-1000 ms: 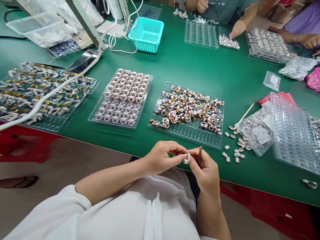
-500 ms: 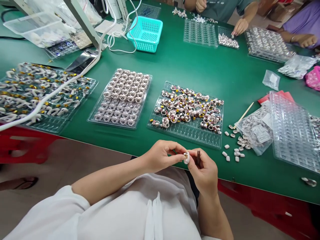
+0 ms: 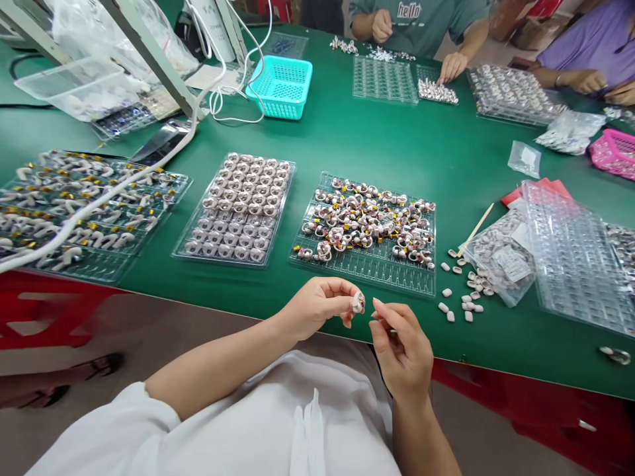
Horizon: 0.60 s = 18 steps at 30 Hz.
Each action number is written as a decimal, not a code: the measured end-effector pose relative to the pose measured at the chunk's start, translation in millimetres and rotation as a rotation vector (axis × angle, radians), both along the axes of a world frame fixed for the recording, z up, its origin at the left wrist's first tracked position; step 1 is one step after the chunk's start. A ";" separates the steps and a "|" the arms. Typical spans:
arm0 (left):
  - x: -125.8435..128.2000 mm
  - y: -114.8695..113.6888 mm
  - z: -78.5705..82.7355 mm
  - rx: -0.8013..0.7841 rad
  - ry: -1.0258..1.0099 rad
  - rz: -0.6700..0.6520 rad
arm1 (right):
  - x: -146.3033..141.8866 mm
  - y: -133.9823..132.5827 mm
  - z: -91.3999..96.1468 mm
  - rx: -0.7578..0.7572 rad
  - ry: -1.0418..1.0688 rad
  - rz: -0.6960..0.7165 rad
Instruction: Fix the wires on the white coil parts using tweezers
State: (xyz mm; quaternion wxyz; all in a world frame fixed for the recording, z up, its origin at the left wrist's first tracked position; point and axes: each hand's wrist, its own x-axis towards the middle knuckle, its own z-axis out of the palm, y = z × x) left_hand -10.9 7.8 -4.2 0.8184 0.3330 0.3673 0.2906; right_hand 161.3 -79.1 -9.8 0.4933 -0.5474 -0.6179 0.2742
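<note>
My left hand point(image 3: 320, 307) pinches a small whitish earphone piece point(image 3: 358, 303) with a yellow bit on it, between thumb and fingertips at the table's front edge. Just right of it, apart from the piece, my right hand point(image 3: 403, 347) has its thumb and forefinger slightly separated. Its other fingers are curled, and a dark bit shows within them, too hidden to make out. Beyond my hands lies a clear tray point(image 3: 370, 281) heaped with similar whitish pieces point(image 3: 354, 218) bearing yellow and red bits. Small whitish caps point(image 3: 450, 317) lie loose to the right.
Left stand a tray of whitish shells point(image 3: 238, 218) and another of curved parts point(image 3: 84, 205), crossed by a white cable point(image 3: 94, 192). A turquoise basket point(image 3: 280, 89) sits behind. Right are a plastic bag of caps point(image 3: 501, 254) and clear trays point(image 3: 570, 264). Two people work across the table.
My right hand has come off the earphone piece and moved slightly right. The brown stick seen in it before is no longer clear. My left hand keeps the piece, now turned. The view has tilted up.
</note>
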 end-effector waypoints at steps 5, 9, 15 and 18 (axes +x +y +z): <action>3.0 -4.2 3.7 0.023 0.028 0.054 | -4.7 2.5 -8.7 0.172 -0.174 0.032; 5.1 -6.3 9.2 0.067 0.084 0.115 | -5.3 4.3 -14.2 0.243 -0.339 0.024; 7.0 -7.8 13.2 0.110 0.127 0.152 | -10.8 3.8 -13.9 0.260 -0.290 0.029; 7.0 -9.6 11.7 0.112 0.138 0.154 | -14.7 3.9 -12.3 0.232 -0.164 0.031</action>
